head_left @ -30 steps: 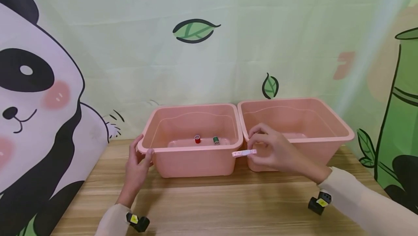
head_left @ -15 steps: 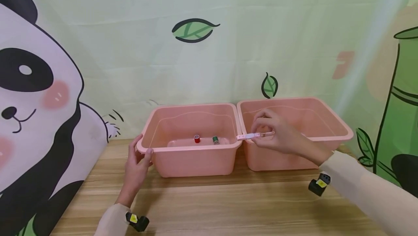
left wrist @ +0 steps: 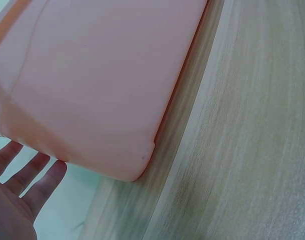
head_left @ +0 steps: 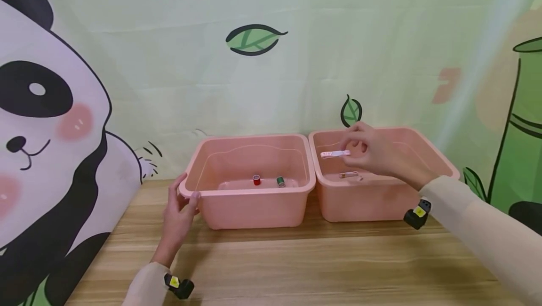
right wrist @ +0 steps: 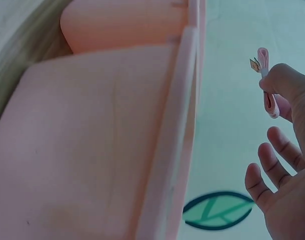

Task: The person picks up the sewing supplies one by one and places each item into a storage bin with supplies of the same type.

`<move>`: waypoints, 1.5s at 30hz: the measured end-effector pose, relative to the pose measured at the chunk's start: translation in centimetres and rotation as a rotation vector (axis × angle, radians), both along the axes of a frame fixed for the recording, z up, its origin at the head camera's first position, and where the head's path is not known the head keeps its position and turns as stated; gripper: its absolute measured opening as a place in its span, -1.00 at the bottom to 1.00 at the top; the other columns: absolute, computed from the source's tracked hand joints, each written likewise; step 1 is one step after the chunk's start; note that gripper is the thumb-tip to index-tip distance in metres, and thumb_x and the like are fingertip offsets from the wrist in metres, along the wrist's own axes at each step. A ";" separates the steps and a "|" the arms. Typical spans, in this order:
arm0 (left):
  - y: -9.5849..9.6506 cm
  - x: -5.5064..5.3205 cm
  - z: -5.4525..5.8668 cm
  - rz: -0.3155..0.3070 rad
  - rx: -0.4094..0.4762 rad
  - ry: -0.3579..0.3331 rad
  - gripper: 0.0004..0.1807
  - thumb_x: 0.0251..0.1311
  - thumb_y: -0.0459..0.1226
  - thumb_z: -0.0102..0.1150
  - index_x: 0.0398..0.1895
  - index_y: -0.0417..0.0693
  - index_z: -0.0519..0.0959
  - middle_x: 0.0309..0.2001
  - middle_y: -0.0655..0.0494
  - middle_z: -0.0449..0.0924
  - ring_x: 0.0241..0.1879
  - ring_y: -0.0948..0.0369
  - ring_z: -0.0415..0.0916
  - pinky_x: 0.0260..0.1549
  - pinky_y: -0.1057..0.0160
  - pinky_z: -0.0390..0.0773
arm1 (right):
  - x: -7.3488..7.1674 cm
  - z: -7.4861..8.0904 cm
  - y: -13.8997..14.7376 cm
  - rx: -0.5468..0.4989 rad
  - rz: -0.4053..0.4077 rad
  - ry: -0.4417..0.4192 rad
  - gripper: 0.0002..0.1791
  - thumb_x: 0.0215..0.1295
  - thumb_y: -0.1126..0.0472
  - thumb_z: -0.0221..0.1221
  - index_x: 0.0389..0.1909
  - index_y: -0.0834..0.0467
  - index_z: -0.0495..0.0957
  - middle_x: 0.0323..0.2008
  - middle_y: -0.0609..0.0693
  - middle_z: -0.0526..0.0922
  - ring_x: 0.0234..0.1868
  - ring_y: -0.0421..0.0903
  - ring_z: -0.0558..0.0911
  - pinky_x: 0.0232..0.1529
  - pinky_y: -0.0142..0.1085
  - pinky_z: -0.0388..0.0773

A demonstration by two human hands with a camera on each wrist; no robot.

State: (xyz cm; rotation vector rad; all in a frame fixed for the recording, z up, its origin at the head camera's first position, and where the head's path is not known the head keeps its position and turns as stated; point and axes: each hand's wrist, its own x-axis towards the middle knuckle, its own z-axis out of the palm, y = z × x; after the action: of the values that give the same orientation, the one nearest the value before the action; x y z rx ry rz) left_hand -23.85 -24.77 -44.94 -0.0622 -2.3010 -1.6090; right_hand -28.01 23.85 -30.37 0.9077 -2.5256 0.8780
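Note:
At the left pink tub, my left hand grips the front left corner of the rim, thumb at the front and fingers along the outer side. Inside lie a red thread spool and a green thread spool. My right hand pinches a folded pink tape measure between thumb and forefinger, above the right pink tub. In the right wrist view, a pale band wraps the tape's middle, a small brassy tip sticks out, and the other fingers are spread loosely.
Both tubs stand side by side on a wooden table, their rims close together. A small brown and white item shows inside the right tub near its front rim. Behind them hangs a printed cloth with a panda and leaves.
My right hand has risen with the tape measure, from in front of the gap between the tubs to over the right one. My left hand keeps its place on the rim.

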 end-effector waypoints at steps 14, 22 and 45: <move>-0.2 -0.2 -0.1 -0.002 0.004 -0.001 -0.30 0.51 0.05 0.07 0.59 0.55 0.02 0.53 0.00 0.24 0.25 -0.08 0.48 0.05 -0.16 0.64 | -3.5 1.8 2.7 0.100 -0.154 -0.152 -0.87 0.28 0.18 0.39 -0.19 0.08 0.70 0.01 0.11 0.52 -0.05 0.13 0.50 -0.21 -0.12 0.55; -0.1 -0.1 0.1 -0.002 0.003 -0.001 -0.30 0.49 0.07 0.08 0.58 0.55 0.02 0.53 0.02 0.26 0.24 -0.07 0.48 0.04 -0.14 0.66 | -4.9 2.4 3.9 0.149 -0.200 -0.208 -0.80 0.33 0.10 0.36 -0.13 0.09 0.69 0.11 0.12 0.51 -0.02 0.10 0.47 -0.23 -0.13 0.52; 0.0 0.2 0.4 -0.023 0.026 -0.002 -0.29 0.52 -0.02 0.09 0.60 0.48 0.01 0.54 0.01 0.22 0.26 -0.07 0.47 0.02 -0.06 0.68 | -6.7 1.2 6.8 0.151 -0.293 -0.292 -0.74 0.33 0.08 0.37 -0.10 0.13 0.64 0.14 0.22 0.46 -0.02 0.17 0.46 -0.27 -0.16 0.51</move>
State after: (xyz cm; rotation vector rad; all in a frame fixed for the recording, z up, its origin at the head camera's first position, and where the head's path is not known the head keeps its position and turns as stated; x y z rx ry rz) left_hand -23.63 -24.81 -44.58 -0.0804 -2.2883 -1.6508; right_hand -34.76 30.68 -29.21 0.4543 -2.9097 0.7830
